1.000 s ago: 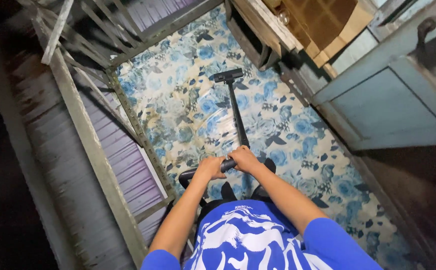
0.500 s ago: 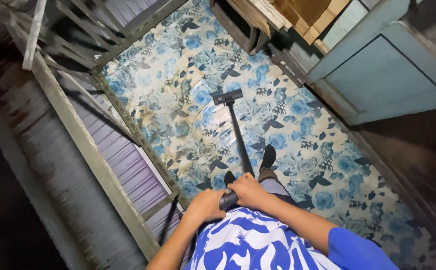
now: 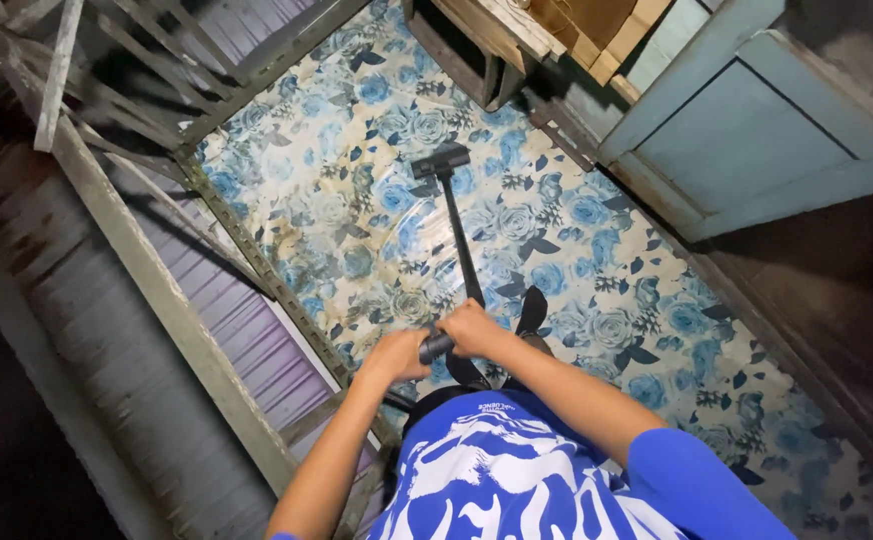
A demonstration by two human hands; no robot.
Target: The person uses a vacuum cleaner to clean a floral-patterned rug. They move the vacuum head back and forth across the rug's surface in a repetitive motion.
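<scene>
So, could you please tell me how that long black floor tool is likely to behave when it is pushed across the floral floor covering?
The black floor tool looks stiff: its thin shaft runs straight. The glossy floral floor covering probably lets its head slide easily. Both hands, left hand and right hand, are on its handle.

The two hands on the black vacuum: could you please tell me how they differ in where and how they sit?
The left hand wraps the near end of the handle, at the end of a fairly straight forearm; the right hand sits further along, where the wand begins, its arm crossing in from the right. The left lies lower in the view. Both are closed on the vacuum, knuckles up.
</scene>
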